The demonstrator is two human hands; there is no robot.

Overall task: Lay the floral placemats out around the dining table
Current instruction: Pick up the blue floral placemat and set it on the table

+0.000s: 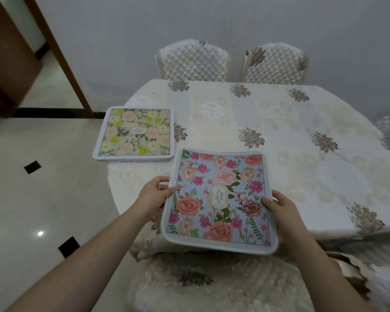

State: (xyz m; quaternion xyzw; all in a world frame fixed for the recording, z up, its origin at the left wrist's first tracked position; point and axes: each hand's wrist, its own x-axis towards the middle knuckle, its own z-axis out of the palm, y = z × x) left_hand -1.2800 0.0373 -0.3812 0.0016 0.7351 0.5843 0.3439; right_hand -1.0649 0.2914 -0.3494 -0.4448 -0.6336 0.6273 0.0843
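A person holds a blue floral placemat (pixel 218 199) by its two side edges above the near edge of the bench (pixel 302 136). The left hand (pixel 153 193) has its grip closed on the mat's left border, thumb on the printed face and fingers curled beneath. The right hand (pixel 279 210) has its grip closed on the right border in the same way, thumb on top. The mat's far half lies over the bench; its near half overhangs the edge, above a cushioned chair seat (pixel 212 284), and the near corners sag slightly. Whether the far edge touches the cloth is hard to tell.

The blue mat has a white border and a print of pink, coral and magenta flowers. At its centre sits an oval label (pixel 218 196) with letters stacked in two columns, reading "GARDEN" and "TREE" as best as can be made out.

A second placemat (pixel 134 134), with yellow and peach flowers on a pale green ground, lies flat at the bench's left end, just beyond the held one and apart from it. Its central oval carries writing too blurred to read.

The bench is covered by a cream embroidered tablecloth (pixel 279 113). Two quilted chairs (pixel 232 61) stand at the far side against the wall.
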